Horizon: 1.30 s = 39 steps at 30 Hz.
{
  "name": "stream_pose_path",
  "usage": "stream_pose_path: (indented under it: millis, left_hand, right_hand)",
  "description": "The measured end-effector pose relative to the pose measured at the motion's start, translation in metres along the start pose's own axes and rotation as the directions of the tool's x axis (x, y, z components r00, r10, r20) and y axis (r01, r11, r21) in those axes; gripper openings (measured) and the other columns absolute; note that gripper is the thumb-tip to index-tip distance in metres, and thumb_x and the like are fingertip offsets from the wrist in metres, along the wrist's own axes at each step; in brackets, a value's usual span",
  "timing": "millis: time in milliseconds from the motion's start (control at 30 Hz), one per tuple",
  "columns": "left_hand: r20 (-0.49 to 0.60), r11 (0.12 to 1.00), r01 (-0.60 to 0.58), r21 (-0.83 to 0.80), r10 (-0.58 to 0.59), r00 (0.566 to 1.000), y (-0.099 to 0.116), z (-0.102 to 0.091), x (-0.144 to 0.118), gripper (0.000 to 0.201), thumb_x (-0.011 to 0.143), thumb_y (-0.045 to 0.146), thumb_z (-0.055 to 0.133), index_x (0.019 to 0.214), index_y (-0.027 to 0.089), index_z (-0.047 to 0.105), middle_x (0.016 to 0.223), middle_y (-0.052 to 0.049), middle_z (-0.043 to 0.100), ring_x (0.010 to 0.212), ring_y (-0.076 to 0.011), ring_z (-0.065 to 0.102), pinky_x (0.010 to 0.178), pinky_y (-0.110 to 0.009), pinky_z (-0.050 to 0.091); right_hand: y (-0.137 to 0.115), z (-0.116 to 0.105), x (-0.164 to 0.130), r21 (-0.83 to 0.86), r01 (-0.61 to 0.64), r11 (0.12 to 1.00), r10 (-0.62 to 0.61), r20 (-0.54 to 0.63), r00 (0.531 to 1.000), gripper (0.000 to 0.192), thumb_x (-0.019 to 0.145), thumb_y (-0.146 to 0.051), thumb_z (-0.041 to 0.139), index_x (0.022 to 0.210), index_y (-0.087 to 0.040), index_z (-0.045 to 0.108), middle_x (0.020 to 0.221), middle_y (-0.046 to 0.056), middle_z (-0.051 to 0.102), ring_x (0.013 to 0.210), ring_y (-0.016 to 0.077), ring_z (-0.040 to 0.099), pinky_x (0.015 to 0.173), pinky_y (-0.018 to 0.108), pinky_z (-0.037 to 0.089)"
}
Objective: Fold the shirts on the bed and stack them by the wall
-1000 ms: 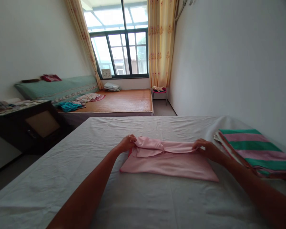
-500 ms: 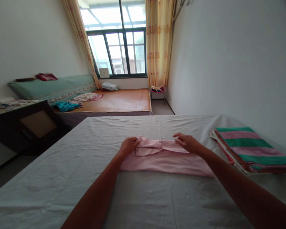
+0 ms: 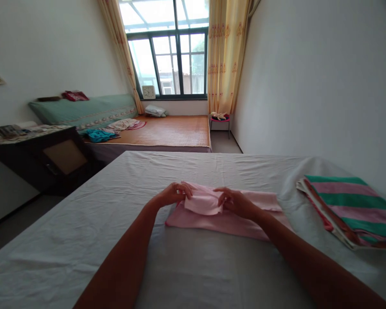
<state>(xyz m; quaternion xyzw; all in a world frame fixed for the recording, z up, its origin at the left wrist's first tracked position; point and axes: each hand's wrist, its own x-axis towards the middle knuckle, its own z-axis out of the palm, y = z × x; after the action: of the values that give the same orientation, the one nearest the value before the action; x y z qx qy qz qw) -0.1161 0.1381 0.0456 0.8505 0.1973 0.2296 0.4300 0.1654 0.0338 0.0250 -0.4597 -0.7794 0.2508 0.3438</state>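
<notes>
So, the pink cloth (image 3: 209, 222) lies spread on the white sheet (image 3: 193, 270), in front of the person. Left hand (image 3: 174, 193): grip looks clamped on the left end of the paler flap (image 3: 202, 204), fingers over the top. Right hand (image 3: 237, 203): grip looks pinched together at the flap's right edge, one finger stretched out above it. Thumb contact is partly hidden, so can't tell how firm either hold is. To do this bit well, I'd take up slack by easing the hands apart, even pull both sides; thin fabric like this probably creases easily and could drag the layer under it. Lay the flap down flat, line its edge up with the near hem, then smooth from the middle outward with flat fingers. Watch the right forearm: it crosses over the right part of the cloth and could rumple it, so lift the wrist a bit. Release one side at a time, otherwise the flap may spring out of line. Striped towel (image 3: 354, 208) sits well apart, off to the right.
</notes>
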Motion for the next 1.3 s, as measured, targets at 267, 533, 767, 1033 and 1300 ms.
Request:
stream_pose_path:
  millis: [267, 533, 767, 1033, 1300]
  left_hand:
    - [0.237, 0.971, -0.044, 0.236, -0.014, 0.971, 0.008, -0.007, -0.006, 0.023, 0.071, 0.016, 0.065, 0.091, 0.022, 0.075, 0.104, -0.004, 0.066, 0.095, -0.0171, 0.058, 0.088, -0.026, 0.042]
    - [0.118, 0.961, 0.227, 0.161, -0.247, 0.962, -0.002, -0.002, -0.008, 0.032, 0.084, 0.042, 0.053, 0.074, 0.014, 0.063, 0.066, 0.001, 0.056, 0.060, -0.0099, 0.048, 0.054, -0.020, 0.034]
    - [-0.011, 0.882, 0.337, 0.329, -0.353, 0.935, -0.007, 0.009, 0.000, 0.020, 0.082, 0.034, 0.050, 0.079, 0.015, 0.057, 0.062, 0.002, 0.054, 0.055, -0.0110, 0.048, 0.050, -0.021, 0.033]
    - [-0.278, 0.587, 0.311, 0.748, -0.149, 0.949, 0.030, 0.047, 0.017, 0.036, 0.089, 0.019, 0.039, 0.119, 0.023, 0.058, 0.114, -0.007, 0.063, 0.110, -0.0208, 0.054, 0.091, -0.033, 0.042]
    - [-0.006, 0.649, 0.072, 0.757, -0.103, 0.995, 0.016, 0.101, 0.014, 0.053, 0.096, 0.041, 0.031, 0.143, 0.017, 0.033, 0.149, -0.010, 0.034, 0.138, -0.0242, 0.026, 0.112, -0.043, 0.022]
  right_hand:
    - [-0.012, 0.006, -0.017, -0.325, 0.236, 0.916, -0.218, 0.090, 0.972, 0.015, 0.084, -0.026, 0.061, 0.096, -0.028, 0.070, 0.101, 0.004, 0.068, 0.098, 0.0214, 0.055, 0.091, 0.038, 0.039]
    - [-0.006, 0.012, -0.015, -0.109, -0.136, 0.985, 0.125, -0.100, 0.987, 0.026, 0.092, -0.036, 0.046, 0.080, -0.019, 0.061, 0.072, 0.001, 0.064, 0.066, 0.0141, 0.056, 0.060, 0.025, 0.039]
    - [-0.002, 0.019, -0.010, -0.206, -0.343, 0.916, 0.298, -0.221, 0.929, 0.017, 0.089, -0.035, 0.049, 0.093, -0.020, 0.056, 0.069, 0.000, 0.066, 0.062, 0.0155, 0.060, 0.059, 0.025, 0.038]
    - [-0.020, 0.016, -0.015, -0.511, -0.083, 0.856, -0.030, -0.211, 0.977, 0.031, 0.096, -0.026, 0.033, 0.110, -0.020, 0.060, 0.113, 0.009, 0.065, 0.108, 0.0204, 0.056, 0.093, 0.035, 0.041]
    - [-0.012, 0.029, -0.017, -0.418, 0.086, 0.904, -0.066, 0.063, 0.996, 0.041, 0.097, -0.034, 0.034, 0.129, -0.018, 0.054, 0.131, 0.009, 0.057, 0.125, 0.0195, 0.047, 0.108, 0.038, 0.033]
